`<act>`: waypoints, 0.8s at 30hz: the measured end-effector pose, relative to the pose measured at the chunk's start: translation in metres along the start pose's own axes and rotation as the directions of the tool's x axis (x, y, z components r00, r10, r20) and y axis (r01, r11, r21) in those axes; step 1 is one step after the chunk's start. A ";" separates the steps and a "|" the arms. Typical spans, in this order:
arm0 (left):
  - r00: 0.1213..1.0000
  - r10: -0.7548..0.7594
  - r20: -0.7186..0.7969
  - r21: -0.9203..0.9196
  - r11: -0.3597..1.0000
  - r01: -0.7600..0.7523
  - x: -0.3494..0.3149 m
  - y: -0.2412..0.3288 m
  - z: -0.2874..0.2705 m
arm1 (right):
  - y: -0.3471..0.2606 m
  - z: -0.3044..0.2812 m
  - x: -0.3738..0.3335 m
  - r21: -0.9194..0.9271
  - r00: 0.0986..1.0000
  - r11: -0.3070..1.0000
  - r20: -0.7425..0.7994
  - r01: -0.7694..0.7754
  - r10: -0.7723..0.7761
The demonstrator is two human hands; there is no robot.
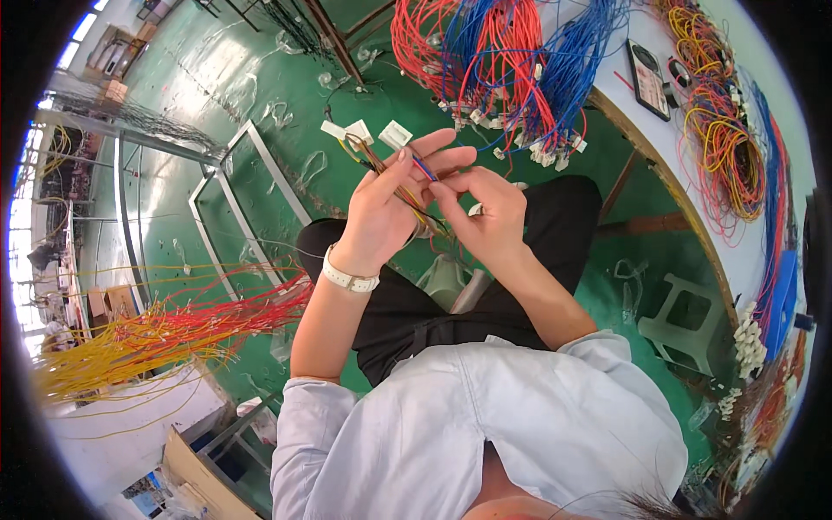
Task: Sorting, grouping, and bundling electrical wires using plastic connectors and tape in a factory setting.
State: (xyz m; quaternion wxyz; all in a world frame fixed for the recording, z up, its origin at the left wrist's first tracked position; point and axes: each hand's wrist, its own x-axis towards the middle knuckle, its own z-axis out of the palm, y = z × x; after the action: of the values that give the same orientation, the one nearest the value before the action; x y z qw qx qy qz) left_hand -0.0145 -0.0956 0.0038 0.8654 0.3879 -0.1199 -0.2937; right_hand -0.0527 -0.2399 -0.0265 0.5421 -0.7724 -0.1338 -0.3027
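My left hand, with a white watch on its wrist, is held palm up above my lap. Between its thumb and fingers runs a wire harness of brown, yellow and black wires. White plug connectors stick out past the fingertips at the upper end. My right hand has thumb and forefinger pinched on a blue and red wire pair, which lies across the left fingers. Lower down, the wires drop between both hands toward my lap, where their ends are partly hidden.
Red wire bundles and blue wire bundles hang over the table's edge ahead. On the right are a yellow cable coil, a phone-like device and a green stool. Metal frames and yellow-red wires stand left.
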 end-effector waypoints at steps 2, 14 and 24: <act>0.999 0.039 0.013 -0.001 0.999 -0.039 0.000 -0.004 -0.010 | 0.000 0.001 0.000 -0.071 0.998 0.997 0.054 -0.022 0.025; 0.999 0.016 0.041 -0.220 0.975 -0.007 -0.009 -0.009 -0.016 | -0.021 0.012 0.003 0.168 0.943 0.952 0.261 -0.257 0.209; 0.997 0.069 -0.017 -0.273 0.959 -0.071 -0.005 -0.015 -0.021 | -0.013 0.017 0.000 0.137 0.922 0.930 0.243 -0.340 0.301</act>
State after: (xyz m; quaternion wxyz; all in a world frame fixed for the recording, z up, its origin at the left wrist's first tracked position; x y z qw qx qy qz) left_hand -0.0156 -0.0875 -0.0216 0.9209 0.2613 -0.0887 -0.2752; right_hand -0.0546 -0.2191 -0.0206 0.6329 -0.7611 -0.0900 -0.1099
